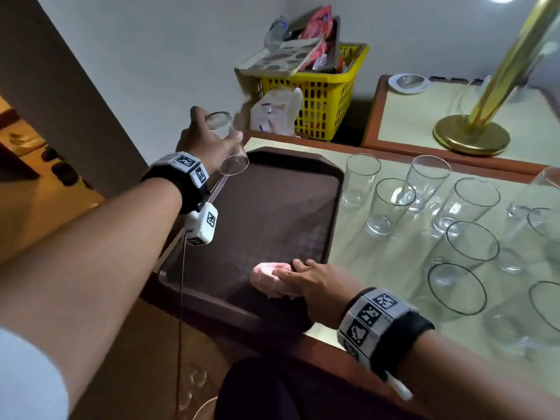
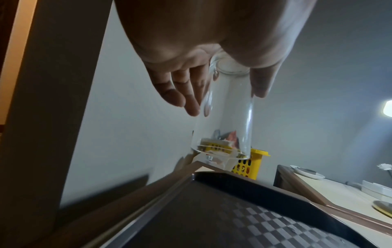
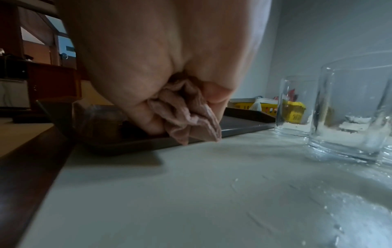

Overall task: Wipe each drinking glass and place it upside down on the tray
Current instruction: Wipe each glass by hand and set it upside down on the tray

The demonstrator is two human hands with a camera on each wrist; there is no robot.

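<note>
From the head view, a pale surface (image 1: pixel 357 244) with a wooden rim carries a dark brown tray (image 1: pixel 272 207) on its left part and a cluster of upright drinking glasses (image 1: pixel 391 204) on its right. Beyond the far edge, a yellow basket (image 1: pixel 327 95) stuffed with packets stands against the white wall, and a second surface at far right bears a brass lamp base (image 1: pixel 471 134) and a white dish (image 1: pixel 409 82). The left hand (image 1: pixel 206 140) is raised over the tray's far left corner, fingers and thumb wrapped round a held glass (image 1: pixel 227 144) turned mouth down and tilted, clear of the tray. The right hand (image 1: pixel 315 283) rests at the tray's near right edge, closed on a bunched pink cloth (image 1: pixel 268 278).

From the left wrist view, the left hand (image 2: pixel 191 58) grips the held glass (image 2: pixel 227 117) near its base, the mouth hanging above the tray (image 2: pixel 244 218), whose floor shows a chequered pattern.

From the right wrist view, the right hand (image 3: pixel 159 67) clenches the pink cloth (image 3: pixel 186 114), whose folds hang against the tray's rim (image 3: pixel 244 127); two drinking glasses (image 3: pixel 347 109) stand upright just to the right.
</note>
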